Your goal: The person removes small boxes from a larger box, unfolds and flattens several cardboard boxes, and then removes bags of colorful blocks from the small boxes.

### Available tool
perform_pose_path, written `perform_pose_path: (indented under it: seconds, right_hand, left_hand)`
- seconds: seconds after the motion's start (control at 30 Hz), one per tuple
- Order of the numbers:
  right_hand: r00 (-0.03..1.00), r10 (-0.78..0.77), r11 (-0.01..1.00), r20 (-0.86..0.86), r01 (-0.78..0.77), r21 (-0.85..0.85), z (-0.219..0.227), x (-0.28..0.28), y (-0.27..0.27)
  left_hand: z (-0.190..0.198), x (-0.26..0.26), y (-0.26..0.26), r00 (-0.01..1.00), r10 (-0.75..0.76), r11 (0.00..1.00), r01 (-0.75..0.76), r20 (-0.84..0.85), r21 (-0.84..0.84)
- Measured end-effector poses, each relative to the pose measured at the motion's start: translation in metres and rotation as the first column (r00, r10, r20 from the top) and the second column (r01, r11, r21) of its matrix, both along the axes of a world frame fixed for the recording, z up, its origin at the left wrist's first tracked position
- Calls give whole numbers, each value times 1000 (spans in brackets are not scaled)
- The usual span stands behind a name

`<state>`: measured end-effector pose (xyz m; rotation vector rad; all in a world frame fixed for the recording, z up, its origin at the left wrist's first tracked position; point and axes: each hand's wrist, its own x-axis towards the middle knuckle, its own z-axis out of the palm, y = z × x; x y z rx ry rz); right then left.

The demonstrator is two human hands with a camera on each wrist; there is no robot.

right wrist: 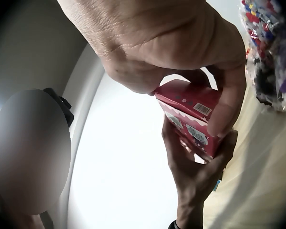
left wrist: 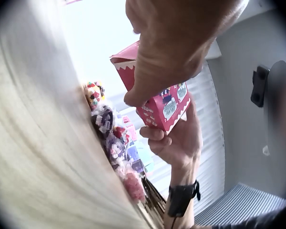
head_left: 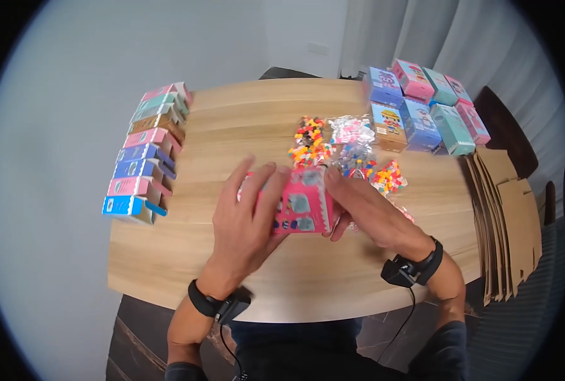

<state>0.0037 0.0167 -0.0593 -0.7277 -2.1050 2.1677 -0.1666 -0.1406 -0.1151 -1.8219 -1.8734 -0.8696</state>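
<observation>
Both hands hold a pink-red cardboard box (head_left: 305, 202) above the middle of the table. My left hand (head_left: 247, 216) grips its left side, fingers spread across the printed face. At the other end, my right hand (head_left: 374, 213) has its thumb along the top edge and its fingers behind. In the left wrist view, the box (left wrist: 168, 109) tilts between the two hands, and its far end shows a raised pink flap (left wrist: 126, 53). A closed end panel with a barcode (right wrist: 200, 109) faces the right hand in the right wrist view.
Clear bags of colourful small pieces (head_left: 311, 143) lie just beyond the hands. A row of boxes with flaps out (head_left: 139, 168) lines the left edge. Closed boxes (head_left: 419, 124) stand at the back right, near flattened brown cardboard (head_left: 502, 222) stacked along the right edge.
</observation>
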Motion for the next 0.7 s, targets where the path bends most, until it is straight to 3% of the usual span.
perform_pose_path:
  seconds: [0.03, 0.07, 0.13, 0.17, 0.2, 0.27, 0.3, 0.33, 0.4, 0.43, 0.53, 0.6, 0.67, 0.7]
  right_hand:
    - [992, -1, 995, -123, 14, 100, -18, -1, -2]
    - [994, 15, 994, -112, -2, 113, -18, -2, -5]
    - [983, 79, 876, -164, 10, 482, -15, -4, -10]
    - [984, 102, 840, -147, -6, 543, -22, -4, -6]
    - [984, 104, 835, -143, -8, 551, -20, -3, -5]
    - [968, -34, 982, -248, 78, 170, -17, -1, -4]
    - [968, -33, 982, -249, 78, 172, -16, -1, -3]
    - [930, -40, 883, -364, 203, 423, -16, -3, -3]
    - [826, 42, 477, -562, 478, 738, -17, -5, -3]
    - [823, 33, 483, -567, 483, 730, -16, -2, -5]
    - [881, 219, 146, -419, 395, 907, -5, 8, -8]
    - [886, 181, 215, -426, 388, 896, -11, 6, -11]
    - [871, 78, 673, -486, 313, 670, -28, 0, -11]
    - [872, 51, 773, -487, 275, 572, -35, 1, -6]
  left_hand:
    - [-8, -8, 2, 994, -36, 998, 29, 106, 60]
    - [-8, -11, -1, 993, -23, 997, 14, 116, 74]
    - [-5, -16, -5, 970, -79, 997, 78, 230, 12]
    - [-6, -17, -6, 969, -79, 997, 76, 233, 23]
    - [-7, -18, -6, 947, -92, 996, 94, 308, 10]
    - [-9, -19, -6, 919, -104, 993, 115, 381, -4]
    - [-9, -20, -7, 852, -141, 988, 152, 504, 20]
    - [-9, -20, -7, 769, -175, 982, 185, 614, 47]
    - [-11, -21, -6, 807, -169, 982, 185, 566, 31]
    - [-12, -20, -6, 839, -169, 982, 188, 517, 16]
    - [-14, -12, -5, 849, -177, 984, 170, 498, 59]
    - [-12, -5, 0, 895, -203, 978, 168, 397, 122]
    - [-11, 0, 0, 942, -186, 974, 139, 280, 179]
    - [-11, 1, 0, 944, -178, 977, 137, 277, 161]
